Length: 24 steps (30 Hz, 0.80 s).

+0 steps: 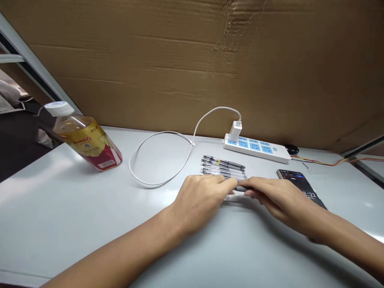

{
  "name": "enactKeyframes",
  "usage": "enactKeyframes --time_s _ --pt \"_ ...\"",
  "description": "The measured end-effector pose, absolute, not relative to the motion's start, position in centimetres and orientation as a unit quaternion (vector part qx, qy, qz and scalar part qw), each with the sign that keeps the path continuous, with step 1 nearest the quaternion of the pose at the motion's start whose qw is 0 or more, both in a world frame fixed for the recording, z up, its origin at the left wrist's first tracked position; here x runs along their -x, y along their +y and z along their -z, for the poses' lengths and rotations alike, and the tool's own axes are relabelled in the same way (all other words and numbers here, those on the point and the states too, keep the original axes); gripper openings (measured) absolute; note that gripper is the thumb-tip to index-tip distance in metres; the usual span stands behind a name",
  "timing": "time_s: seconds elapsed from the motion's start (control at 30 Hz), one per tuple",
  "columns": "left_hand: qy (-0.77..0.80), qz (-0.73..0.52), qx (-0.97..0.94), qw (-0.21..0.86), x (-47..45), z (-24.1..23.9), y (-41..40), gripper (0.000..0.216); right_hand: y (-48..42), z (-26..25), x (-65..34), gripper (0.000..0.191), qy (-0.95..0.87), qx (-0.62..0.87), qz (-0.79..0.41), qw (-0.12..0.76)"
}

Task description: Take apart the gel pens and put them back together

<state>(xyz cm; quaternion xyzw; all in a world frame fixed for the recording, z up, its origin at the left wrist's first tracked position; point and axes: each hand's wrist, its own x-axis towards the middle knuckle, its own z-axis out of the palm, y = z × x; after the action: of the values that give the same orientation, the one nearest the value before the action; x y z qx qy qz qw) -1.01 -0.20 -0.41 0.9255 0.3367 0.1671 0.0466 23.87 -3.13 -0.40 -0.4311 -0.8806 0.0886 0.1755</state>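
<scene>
Several clear pens (223, 166) with grey grips lie side by side on the white table (90, 216), just beyond my hands. My left hand (201, 198) rests palm down with its fingers closed on one end of a pen (241, 188). My right hand (274, 196) meets it from the right, its fingers pinched on the pen's grey end. Most of that pen is hidden under my fingers.
A tea bottle (87, 140) with a white cap stands at the left. A white cable (162, 160) loops from a charger (235, 130) plugged into a white and blue power strip (258, 148). A phone (300, 186) lies at the right. A cardboard wall (192, 60) closes the back.
</scene>
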Motion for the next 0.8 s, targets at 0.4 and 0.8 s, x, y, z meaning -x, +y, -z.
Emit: enactKeyframes --time_s 0.4,0.8 --pt "0.432 -0.305 -0.842 -0.106 2.6 0.1 2.5 0.039 4.7 -1.5 -24.5 0.035 -0.843 0.52 -0.031 0.139" --pt "0.352 -0.111 -0.928 -0.054 2.0 1.9 2.4 0.011 7.0 2.1 -25.1 0.045 -0.885 0.447 -0.082 0.101"
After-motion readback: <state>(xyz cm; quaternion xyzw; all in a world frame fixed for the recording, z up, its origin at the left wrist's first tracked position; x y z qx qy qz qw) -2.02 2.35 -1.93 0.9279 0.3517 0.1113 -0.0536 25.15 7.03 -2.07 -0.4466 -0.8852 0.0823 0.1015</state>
